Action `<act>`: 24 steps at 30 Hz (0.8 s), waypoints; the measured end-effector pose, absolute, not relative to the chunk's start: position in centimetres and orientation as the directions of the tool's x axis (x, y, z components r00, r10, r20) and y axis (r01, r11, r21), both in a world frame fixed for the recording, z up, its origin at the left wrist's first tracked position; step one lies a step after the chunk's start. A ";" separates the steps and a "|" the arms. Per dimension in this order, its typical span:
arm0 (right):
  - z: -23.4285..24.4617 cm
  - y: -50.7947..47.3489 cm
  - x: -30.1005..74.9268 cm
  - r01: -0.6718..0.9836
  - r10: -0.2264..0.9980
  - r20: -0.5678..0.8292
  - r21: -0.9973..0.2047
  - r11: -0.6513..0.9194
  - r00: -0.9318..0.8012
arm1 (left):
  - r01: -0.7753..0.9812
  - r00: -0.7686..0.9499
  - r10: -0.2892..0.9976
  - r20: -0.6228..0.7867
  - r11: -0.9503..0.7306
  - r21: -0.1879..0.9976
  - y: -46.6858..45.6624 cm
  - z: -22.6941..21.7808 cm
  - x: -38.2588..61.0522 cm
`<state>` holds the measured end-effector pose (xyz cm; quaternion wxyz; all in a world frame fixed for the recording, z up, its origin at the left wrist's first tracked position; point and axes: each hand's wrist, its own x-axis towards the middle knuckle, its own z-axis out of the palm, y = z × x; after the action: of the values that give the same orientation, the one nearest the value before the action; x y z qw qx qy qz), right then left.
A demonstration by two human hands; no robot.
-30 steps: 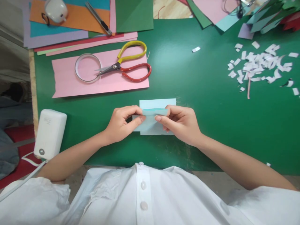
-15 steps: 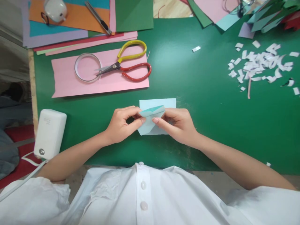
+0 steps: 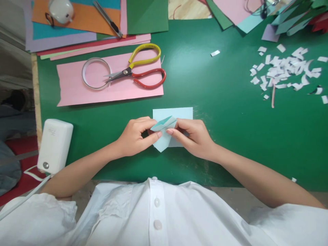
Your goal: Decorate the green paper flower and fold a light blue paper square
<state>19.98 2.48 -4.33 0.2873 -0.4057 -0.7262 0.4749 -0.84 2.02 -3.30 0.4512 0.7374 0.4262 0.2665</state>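
Hands meet just above the green worktop (image 3: pixel 225 136). The left hand (image 3: pixel 135 136) and the right hand (image 3: pixel 196 138) each have a narrow grip, thumb against forefinger, closed on one folded piece (image 3: pixel 161 143) of pale blue paper. It is tilted, with its lower corner pointing down toward the person. Under it a flat pale blue sheet (image 3: pixel 180 112) lies on the worktop.

As I see it, the weak spot is how little paper each pinch has. If a thumb slid, the layers could spring apart or the crease could set crooked. The left forearm is also near the white cable running from the white plastic device (image 3: pixel 55 145) at the worktop's edge, and a careless elbow might drag it.

Farther off, red-and-yellow-handled scissors (image 3: pixel 138 70) and a tape ring (image 3: pixel 96 73) rest on a pink sheet (image 3: pixel 77 90). Behind them is a stack of coloured paper (image 3: pixel 77 34) with a utility knife (image 3: pixel 107 19) on top. White paper scraps (image 3: pixel 284 71) are scattered to the right, well apart from the hands, and I'd guess they are light enough for a sleeve or a draught to send them about. Beyond the left edge I see something red and something dark lower down, but I can't make out what they are.
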 end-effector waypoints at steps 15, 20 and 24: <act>-4.1 2.3 19.6 0.331 0.871 0.158 -0.882 0.337 -0.466 | 0.324 0.358 0.933 -0.033 -0.092 0.942 1.6 -3.9 -0.9; -4.2 2.1 19.5 0.343 0.883 0.163 -0.878 0.333 -0.440 | 0.341 0.335 0.941 -0.051 -0.071 0.937 1.5 -3.9 -1.0; -4.3 2.0 19.6 0.366 0.894 0.142 -0.876 0.314 -0.426 | 0.338 0.334 0.940 -0.062 -0.058 0.939 1.4 -4.1 -1.0</act>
<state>19.58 2.02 -4.28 0.3270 -0.4245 -0.7417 0.4035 -1.01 1.43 -4.05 0.4846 0.6575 0.4860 0.3109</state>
